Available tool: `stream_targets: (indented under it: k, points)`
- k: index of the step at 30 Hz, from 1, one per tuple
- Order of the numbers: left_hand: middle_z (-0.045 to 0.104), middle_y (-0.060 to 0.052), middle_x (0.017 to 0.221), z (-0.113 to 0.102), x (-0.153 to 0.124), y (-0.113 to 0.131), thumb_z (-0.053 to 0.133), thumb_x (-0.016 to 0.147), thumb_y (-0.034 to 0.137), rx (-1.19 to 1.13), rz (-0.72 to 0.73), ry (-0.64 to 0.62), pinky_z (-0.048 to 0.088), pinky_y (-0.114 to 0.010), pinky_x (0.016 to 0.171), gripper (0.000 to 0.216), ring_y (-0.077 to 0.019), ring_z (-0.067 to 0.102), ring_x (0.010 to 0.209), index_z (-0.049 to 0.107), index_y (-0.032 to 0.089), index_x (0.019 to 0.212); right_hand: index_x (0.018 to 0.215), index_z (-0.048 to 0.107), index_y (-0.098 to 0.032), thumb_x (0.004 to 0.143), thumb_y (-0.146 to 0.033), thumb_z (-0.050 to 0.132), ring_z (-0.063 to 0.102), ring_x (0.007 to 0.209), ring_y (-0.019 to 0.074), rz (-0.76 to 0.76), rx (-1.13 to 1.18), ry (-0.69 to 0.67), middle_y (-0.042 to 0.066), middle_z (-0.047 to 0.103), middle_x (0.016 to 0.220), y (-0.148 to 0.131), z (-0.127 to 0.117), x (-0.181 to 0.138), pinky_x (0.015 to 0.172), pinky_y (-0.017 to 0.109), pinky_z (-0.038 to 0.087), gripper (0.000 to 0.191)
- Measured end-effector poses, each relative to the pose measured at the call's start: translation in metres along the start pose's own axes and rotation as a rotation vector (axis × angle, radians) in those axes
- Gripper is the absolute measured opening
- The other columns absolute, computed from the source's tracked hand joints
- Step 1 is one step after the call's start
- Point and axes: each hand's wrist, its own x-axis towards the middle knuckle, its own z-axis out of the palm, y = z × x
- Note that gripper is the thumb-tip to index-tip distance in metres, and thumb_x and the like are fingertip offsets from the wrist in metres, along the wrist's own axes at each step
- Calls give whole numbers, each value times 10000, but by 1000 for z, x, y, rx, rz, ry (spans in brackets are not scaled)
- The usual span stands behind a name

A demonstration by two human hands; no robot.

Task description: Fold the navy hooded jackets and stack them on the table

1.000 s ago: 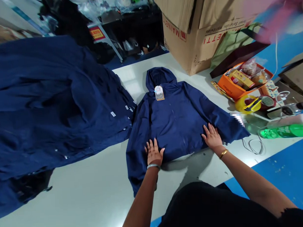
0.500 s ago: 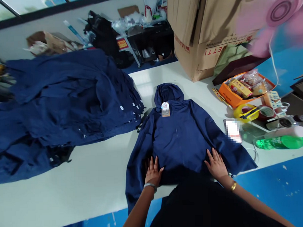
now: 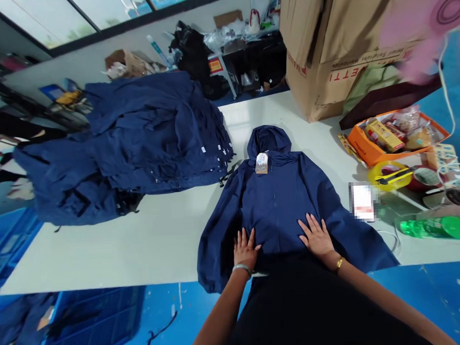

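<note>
A navy hooded jacket (image 3: 274, 201) lies front up on the white table, hood away from me, sleeves spread to both sides. A paper hang tag (image 3: 262, 163) rests near its collar. My left hand (image 3: 246, 250) presses flat on the lower left of the jacket front, fingers spread. On the lower right of the front, my right hand (image 3: 318, 236) also lies flat with its fingers apart. The bottom hem is partly hidden by my dark clothing.
A tall pile of navy jackets (image 3: 157, 140) sits to the left on the white table (image 3: 157, 245). To the right are an orange box of snacks (image 3: 368, 155), yellow tape (image 3: 384, 173) and a green bottle (image 3: 439, 228). A cardboard box (image 3: 325, 83) stands behind; blue crates (image 3: 95, 323) are below left.
The view has swung to the left, showing more of the jacket pile and the crates. My right hand has slid slightly inward and up the jacket; both hands stay flat on it.
</note>
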Motion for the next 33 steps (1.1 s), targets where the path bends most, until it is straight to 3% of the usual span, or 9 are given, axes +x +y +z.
stream_targets:
  k: [4, 7, 10, 14, 17, 22, 26, 30, 33]
  points:
    - [277, -144, 1742, 2, -23, 4, 544, 1009, 467, -59, -21, -47, 263, -598, 1285, 668, -384, 254, 1609, 423, 292, 1642, 1586, 512, -292, 1039, -404, 490, 334, 1583, 355, -22, -18, 18, 148, 333, 1715, 6, 7, -28, 1271, 674, 201, 559]
    - [406, -138, 1689, -15, -24, -6, 517, 1021, 404, -154, 15, -46, 350, -530, 1264, 597, -337, 360, 1575, 504, 253, 1598, 1583, 513, -316, 1027, -406, 488, 333, 1583, 357, -19, -20, 15, 121, 369, 1704, 7, 8, -33, 1272, 677, 204, 564]
    - [563, -138, 1574, -43, -16, -34, 425, 1061, 369, -237, 9, 141, 372, -432, 1261, 515, -267, 478, 1499, 592, 195, 1516, 1580, 518, -319, 1023, -403, 473, 338, 1581, 354, -8, -41, 11, 110, 371, 1706, 7, 10, -32, 1275, 672, 205, 565]
    - [567, -200, 1535, -66, -5, -81, 546, 1011, 439, -215, -251, 319, 383, -489, 1236, 575, -333, 493, 1457, 580, 135, 1499, 1570, 532, -317, 1024, -392, 461, 336, 1582, 343, 12, -78, 6, 105, 365, 1712, 7, 12, -33, 1275, 663, 213, 555]
    - [592, -223, 1487, -62, -1, -109, 663, 928, 502, -237, -368, 222, 427, -522, 1185, 666, -384, 524, 1405, 598, 114, 1466, 1566, 535, -318, 1028, -399, 454, 333, 1583, 338, 30, -82, -5, 100, 377, 1708, 7, 11, -34, 1270, 666, 226, 550]
    - [680, -180, 1382, -45, 3, -138, 443, 1035, 402, -377, -475, 192, 450, -449, 1156, 468, -306, 603, 1337, 655, 170, 1382, 1560, 539, -319, 1031, -425, 451, 330, 1585, 325, 54, -96, -46, 95, 383, 1706, 6, 5, -32, 1262, 649, 267, 547]
    - [673, -235, 1373, -41, 4, -149, 674, 893, 506, -300, -492, 96, 510, -466, 1047, 668, -367, 629, 1302, 576, 144, 1447, 1567, 525, -325, 1034, -423, 444, 342, 1579, 323, 78, -110, -76, 95, 386, 1705, 2, -1, -31, 1252, 659, 278, 548]
    - [772, -229, 1121, -51, 13, -170, 574, 940, 444, -371, -526, -128, 560, -427, 874, 419, -360, 737, 1082, 696, 142, 1203, 1552, 543, -318, 1016, -387, 477, 374, 1561, 332, 126, -124, -98, 103, 404, 1694, -5, -5, -28, 1252, 674, 259, 545]
    - [791, -200, 1055, -76, 27, -201, 456, 974, 341, -420, -499, -152, 561, -400, 879, 318, -333, 748, 1065, 730, 182, 992, 1522, 578, -285, 993, -344, 511, 370, 1563, 347, 154, -118, -77, 122, 411, 1687, -13, -9, -24, 1258, 678, 248, 537]
